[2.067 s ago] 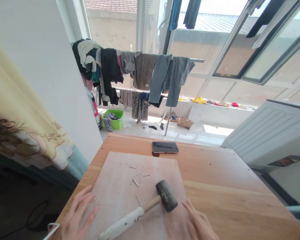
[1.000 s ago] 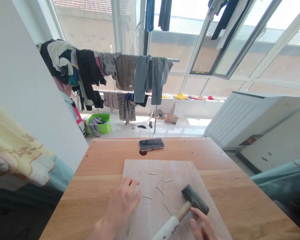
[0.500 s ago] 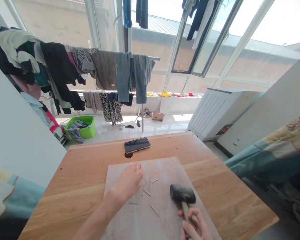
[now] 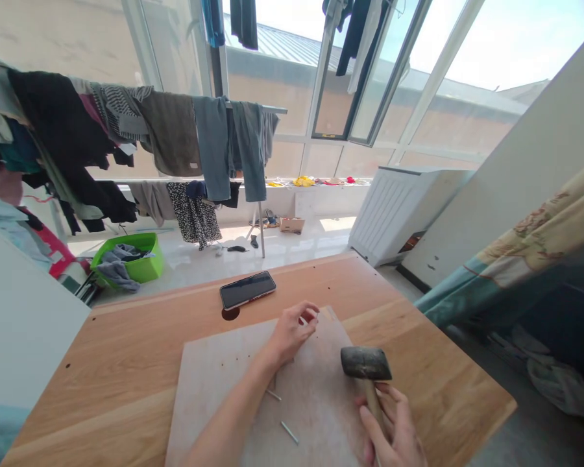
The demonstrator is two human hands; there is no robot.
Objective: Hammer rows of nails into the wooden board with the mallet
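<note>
A pale wooden board lies on the wooden table. My left hand reaches across the board to its far edge, thumb and fingers pinched on a small nail. My right hand is wrapped round the wooden handle of a black-headed mallet, whose head rests near the board's right edge. A few loose nails lie on the board beside my left forearm.
A dark phone lies on the table beyond the board. Past the table stand a laundry rack hung with clothes, a green basket and a white radiator. Curtains hang at the right.
My right hand has taken hold of the mallet's handle and turned the head away from me. My left hand moved forward from flat on the board and pinched a nail. The view panned right.
</note>
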